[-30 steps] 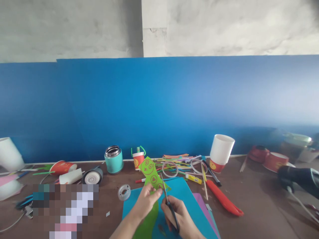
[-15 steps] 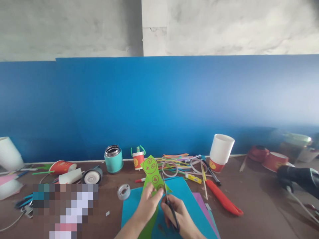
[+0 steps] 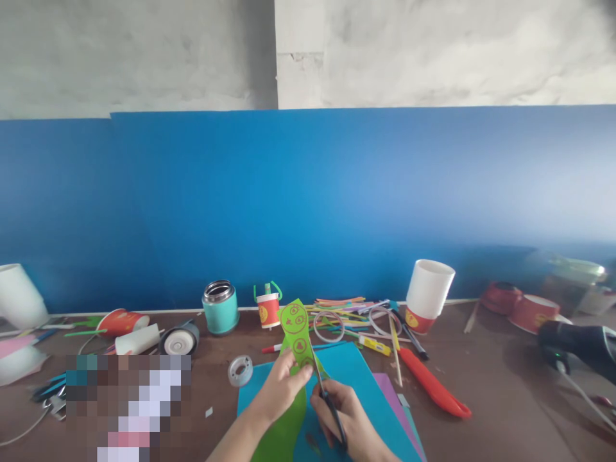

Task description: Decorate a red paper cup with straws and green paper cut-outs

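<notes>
My left hand (image 3: 282,388) pinches a long strip of green paper (image 3: 297,330) between thumb and fingers. Brown drawings mark the strip: a round face at its top and smaller circles below. Its lower part hangs down past my wrist. In my right hand (image 3: 344,410) is a pair of scissors (image 3: 328,401) with black handles, the blades pointing up along the right edge of the green paper. A small green flap sticks out to the right of the blades. Beneath both hands lies a blue sheet (image 3: 368,391), with a purple sheet (image 3: 392,394) partly under it.
Behind the hands stand a teal thermos (image 3: 220,309), a small red cup (image 3: 268,310) with green straws and stacked paper cups (image 3: 429,292). Clear tape (image 3: 240,371) lies left, a red-handled tool (image 3: 433,385) right. Several coloured sticks (image 3: 346,311) lie at the back. A black device (image 3: 577,346) sits far right.
The green strip has turned slightly and shifted right at its top, against the scissor blades. My left hand has tilted a little with it. My right hand stays in nearly the same place.
</notes>
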`<state>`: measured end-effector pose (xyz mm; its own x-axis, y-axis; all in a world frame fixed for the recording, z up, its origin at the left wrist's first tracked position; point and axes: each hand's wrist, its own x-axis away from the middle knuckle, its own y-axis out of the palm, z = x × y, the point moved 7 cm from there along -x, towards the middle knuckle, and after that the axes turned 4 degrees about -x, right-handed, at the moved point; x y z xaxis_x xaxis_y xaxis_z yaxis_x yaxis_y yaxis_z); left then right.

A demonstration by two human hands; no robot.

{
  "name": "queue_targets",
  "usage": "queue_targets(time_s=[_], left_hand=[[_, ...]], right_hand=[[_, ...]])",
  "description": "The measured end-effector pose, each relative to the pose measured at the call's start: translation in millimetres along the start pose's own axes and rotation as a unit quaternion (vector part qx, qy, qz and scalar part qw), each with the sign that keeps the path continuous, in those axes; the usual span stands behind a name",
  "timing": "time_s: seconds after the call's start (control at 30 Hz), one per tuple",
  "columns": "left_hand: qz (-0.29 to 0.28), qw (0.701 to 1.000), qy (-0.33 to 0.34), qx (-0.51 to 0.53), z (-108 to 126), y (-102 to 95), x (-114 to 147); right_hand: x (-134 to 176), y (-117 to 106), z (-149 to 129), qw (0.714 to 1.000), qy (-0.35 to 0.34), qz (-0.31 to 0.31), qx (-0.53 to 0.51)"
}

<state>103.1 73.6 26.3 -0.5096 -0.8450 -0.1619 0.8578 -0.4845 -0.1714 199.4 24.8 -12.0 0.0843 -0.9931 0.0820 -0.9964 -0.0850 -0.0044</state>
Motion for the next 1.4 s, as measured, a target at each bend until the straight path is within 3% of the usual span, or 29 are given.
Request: queue_targets(time_s=[0.17,0.3,0.5,0.77,1.4], left_hand=[[-0.008,1.0,-0.022,-0.013,2,-4.3,-1],[-0.002,0.999,-0.021,0.029,5,6.3,0],[0.097,0.992,0.038,-0.066,6,9.4,4],[0.134,0.986,0.067,-0.078,9,5.8,5],[0.064,0.996,0.042,-0.048,12,1.3,2]], right_hand=[[-1,2,4,1.0,-0.002,-0.005,-0.003],[-4,-2,2,0.999,-0.036,0.001,-0.03],[-5,-6,3,0.997,-0.057,0.011,-0.058],[-4,-5,3,0.998,-0.041,0.006,-0.041],[-4,-7,2,1.0,-0.01,0.016,-0.022]])
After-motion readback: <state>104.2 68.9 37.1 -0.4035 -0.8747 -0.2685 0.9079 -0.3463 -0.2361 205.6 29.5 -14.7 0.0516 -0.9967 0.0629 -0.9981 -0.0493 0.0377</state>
